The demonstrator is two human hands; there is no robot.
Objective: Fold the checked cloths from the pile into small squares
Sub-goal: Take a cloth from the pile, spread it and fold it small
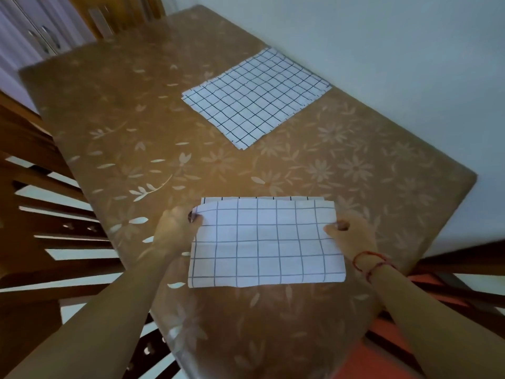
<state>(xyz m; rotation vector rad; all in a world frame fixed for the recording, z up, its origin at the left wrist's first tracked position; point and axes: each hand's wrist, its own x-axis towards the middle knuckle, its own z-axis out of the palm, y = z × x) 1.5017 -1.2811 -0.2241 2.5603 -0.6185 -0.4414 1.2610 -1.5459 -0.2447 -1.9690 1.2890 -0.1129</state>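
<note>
A white checked cloth [266, 244] lies near the front edge of the table, folded over on itself into a wide rectangle. Its upper layer stops a little short of the far edge of the layer beneath. My left hand [176, 228] pinches the top layer's far left corner. My right hand [349, 233] pinches the far right corner, thumb on top. Farther back on the right lies the pile of checked cloths [255, 97], flat and spread out, with several edges showing at its left side.
The brown table [131, 127] has a floral cover under a glossy sheet. A pale wall runs along its right side. Wooden chair backs [35, 220] stand on the left. An orange seat [382, 348] shows at the bottom right.
</note>
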